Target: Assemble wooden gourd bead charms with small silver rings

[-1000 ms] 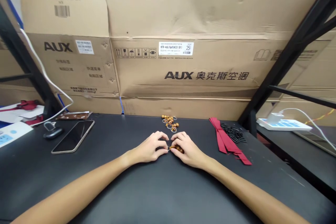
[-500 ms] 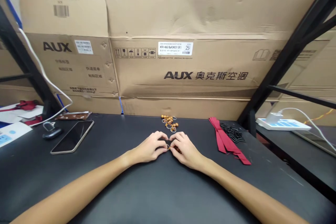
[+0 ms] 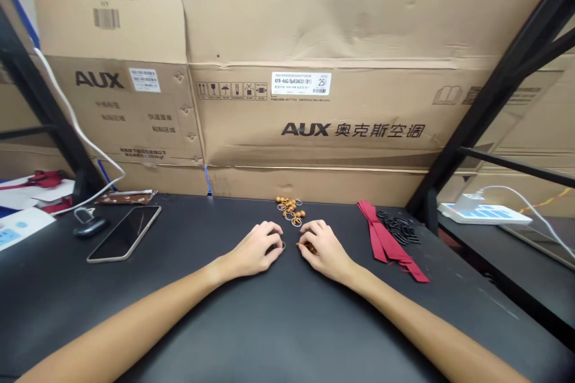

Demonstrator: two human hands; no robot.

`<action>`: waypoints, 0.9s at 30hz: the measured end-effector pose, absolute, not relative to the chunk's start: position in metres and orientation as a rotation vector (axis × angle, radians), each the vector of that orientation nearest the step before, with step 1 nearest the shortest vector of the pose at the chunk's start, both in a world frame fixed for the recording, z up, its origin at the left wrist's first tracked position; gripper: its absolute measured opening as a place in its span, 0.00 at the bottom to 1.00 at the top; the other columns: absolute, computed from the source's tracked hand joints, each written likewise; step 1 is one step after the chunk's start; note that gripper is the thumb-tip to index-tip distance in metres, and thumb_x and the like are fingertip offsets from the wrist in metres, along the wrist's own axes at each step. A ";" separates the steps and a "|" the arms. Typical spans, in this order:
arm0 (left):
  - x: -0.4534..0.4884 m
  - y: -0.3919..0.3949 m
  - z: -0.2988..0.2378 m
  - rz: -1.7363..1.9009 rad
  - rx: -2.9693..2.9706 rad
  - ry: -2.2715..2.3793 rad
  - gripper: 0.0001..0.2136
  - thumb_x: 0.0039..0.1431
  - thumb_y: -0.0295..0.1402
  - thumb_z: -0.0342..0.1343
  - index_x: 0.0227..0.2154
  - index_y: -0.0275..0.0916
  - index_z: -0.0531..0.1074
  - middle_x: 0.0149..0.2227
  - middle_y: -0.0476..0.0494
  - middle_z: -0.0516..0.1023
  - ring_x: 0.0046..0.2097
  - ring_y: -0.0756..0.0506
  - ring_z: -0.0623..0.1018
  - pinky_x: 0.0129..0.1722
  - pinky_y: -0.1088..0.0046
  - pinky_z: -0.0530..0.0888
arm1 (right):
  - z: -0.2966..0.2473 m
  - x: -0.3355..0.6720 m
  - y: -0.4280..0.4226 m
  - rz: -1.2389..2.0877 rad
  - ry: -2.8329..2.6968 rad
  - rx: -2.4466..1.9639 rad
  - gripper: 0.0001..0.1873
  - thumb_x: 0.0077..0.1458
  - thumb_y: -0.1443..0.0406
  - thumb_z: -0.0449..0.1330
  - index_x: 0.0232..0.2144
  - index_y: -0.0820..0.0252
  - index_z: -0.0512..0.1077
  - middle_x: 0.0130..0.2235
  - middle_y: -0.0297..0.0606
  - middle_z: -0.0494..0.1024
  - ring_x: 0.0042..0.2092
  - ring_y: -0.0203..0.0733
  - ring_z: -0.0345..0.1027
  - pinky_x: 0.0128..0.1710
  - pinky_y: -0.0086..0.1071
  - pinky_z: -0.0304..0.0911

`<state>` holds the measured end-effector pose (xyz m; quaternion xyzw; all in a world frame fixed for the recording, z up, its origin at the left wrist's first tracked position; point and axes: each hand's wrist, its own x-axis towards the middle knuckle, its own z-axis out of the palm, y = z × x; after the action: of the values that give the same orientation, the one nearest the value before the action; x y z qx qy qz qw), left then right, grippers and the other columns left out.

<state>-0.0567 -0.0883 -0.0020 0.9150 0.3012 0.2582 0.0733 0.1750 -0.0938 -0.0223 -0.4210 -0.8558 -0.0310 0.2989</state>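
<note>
Above the black tabletop (image 3: 206,311), my left hand (image 3: 257,249) is closed on a metal key ring (image 3: 283,245), of which only a thin edge shows at the fingertips. A small gap to the right, my right hand (image 3: 327,249) pinches an orange-brown beaded charm (image 3: 311,247) between thumb and fingers, which mostly cover it. Just beyond both hands lies a small pile of similar beaded key rings (image 3: 291,213), amber beads with silver rings.
Red ribbon strips (image 3: 389,239) and black clasps (image 3: 401,227) lie to the right. On the left are a phone (image 3: 126,234), a dark fob (image 3: 90,226) and a brown wrapper (image 3: 127,197). Cardboard (image 3: 350,30) walls the back; a power strip (image 3: 487,213) sits far right.
My hands have moved apart. The ring has come away from the beaded charm: the ring stays in my left fingers, the charm in my right.
</note>
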 end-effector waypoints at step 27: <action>-0.055 -0.085 -0.007 0.854 2.849 1.037 0.06 0.63 0.34 0.52 0.35 0.39 0.72 0.47 0.41 0.69 0.49 0.42 0.70 0.49 0.62 0.67 | -0.011 0.166 -0.109 -0.020 -2.363 -1.055 0.11 0.57 0.64 0.57 0.43 0.50 0.73 0.57 0.41 0.65 0.59 0.53 0.52 0.54 0.51 0.56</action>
<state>-0.0551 -0.0850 -0.0075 0.9044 0.3293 0.2712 -0.0043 0.1658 -0.1091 -0.0108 -0.3920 -0.8784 -0.0074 0.2734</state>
